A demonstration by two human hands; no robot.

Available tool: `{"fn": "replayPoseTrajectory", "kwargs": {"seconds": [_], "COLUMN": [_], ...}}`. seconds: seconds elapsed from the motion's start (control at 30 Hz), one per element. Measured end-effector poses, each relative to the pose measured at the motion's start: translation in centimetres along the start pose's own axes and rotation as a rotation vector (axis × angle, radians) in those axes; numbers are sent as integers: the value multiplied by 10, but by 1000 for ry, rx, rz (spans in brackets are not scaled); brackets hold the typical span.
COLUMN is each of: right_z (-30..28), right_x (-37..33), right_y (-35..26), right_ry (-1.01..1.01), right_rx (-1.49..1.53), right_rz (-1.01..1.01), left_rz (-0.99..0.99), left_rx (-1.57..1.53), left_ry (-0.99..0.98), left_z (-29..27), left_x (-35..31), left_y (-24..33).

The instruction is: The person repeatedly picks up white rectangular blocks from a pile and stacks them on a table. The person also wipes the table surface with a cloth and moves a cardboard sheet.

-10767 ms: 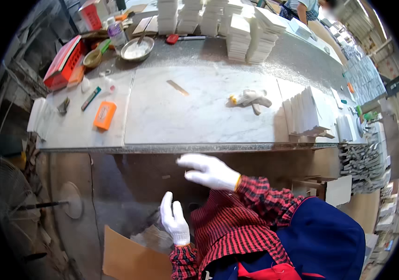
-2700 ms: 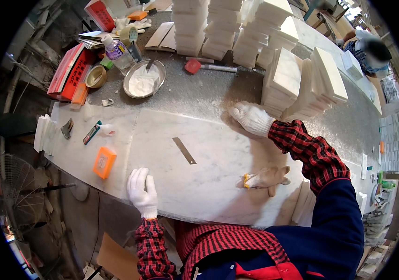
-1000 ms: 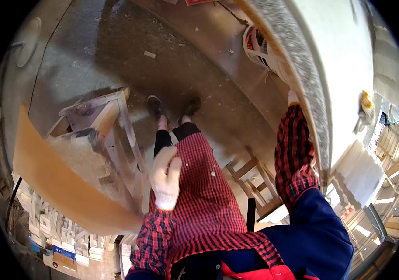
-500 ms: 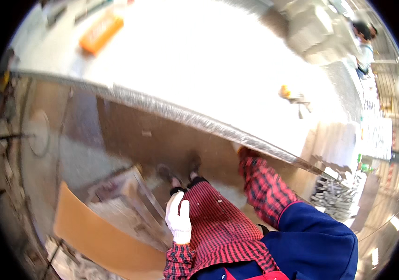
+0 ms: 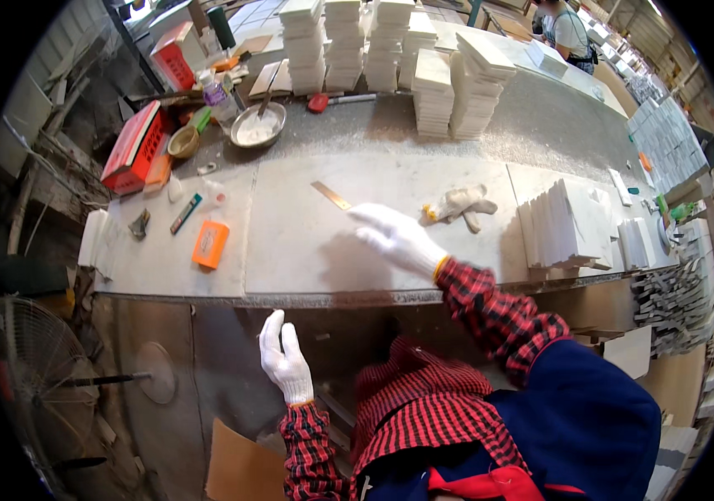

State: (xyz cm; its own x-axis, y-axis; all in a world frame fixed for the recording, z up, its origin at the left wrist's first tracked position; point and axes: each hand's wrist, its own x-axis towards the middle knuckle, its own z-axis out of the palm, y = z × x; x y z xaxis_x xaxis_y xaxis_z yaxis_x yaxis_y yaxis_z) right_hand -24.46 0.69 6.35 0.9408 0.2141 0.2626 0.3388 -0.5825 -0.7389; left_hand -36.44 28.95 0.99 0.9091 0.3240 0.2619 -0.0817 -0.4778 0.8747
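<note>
Head view: a metal strip (image 5: pixel 331 195) lies just beyond the right hand (image 5: pixel 398 240), fingers (image 5: pixel 376 217) loosely apart.

Right hand (image 5: pixel 397 240): empty, above slab (image 5: pixel 290 242), near strip (image 5: pixel 330 195)
Left hand (image 5: pixel 286 359): empty, off table (image 5: pixel 348 298)
Worn gloves (image 5: pixel 413 250): 2, white

We look across a broad workbench (image 5: pixel 332 129), its rough grey top stretching beyond both hands and fronted by pale marbled slabs (image 5: pixel 294 234) beneath the right hand (image 5: pixel 394 238). Around the left hand (image 5: pixel 284 361), we find worn grey floor (image 5: pixel 232 363); farther left stands a caged fan (image 5: pixel 48 351) on a round base (image 5: pixel 156 371). Well beyond the left hand, a dark post (image 5: pixel 130 43) rises. Far off, beyond and right of the right hand, a bright strip light (image 5: pixel 655 7) shines under the roof (image 5: pixel 642 33).
</note>
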Motion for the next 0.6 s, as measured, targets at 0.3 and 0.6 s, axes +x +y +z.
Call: {"fn": "replayPoseTrajectory", "kwargs": {"seconds": [0.3, 0.6], "right_z": [-64, -115], "right_x": [117, 178], "right_y": [120, 137], "right_ry": [-194, -319], "right_rx": [-61, 59], "right_rz": [352, 357], "left_rz": [185, 264], "left_rx": [176, 364], "left_ry": [5, 44], "left_z": [94, 109], "left_x": [130, 138], "left_y": [-19, -18]}}
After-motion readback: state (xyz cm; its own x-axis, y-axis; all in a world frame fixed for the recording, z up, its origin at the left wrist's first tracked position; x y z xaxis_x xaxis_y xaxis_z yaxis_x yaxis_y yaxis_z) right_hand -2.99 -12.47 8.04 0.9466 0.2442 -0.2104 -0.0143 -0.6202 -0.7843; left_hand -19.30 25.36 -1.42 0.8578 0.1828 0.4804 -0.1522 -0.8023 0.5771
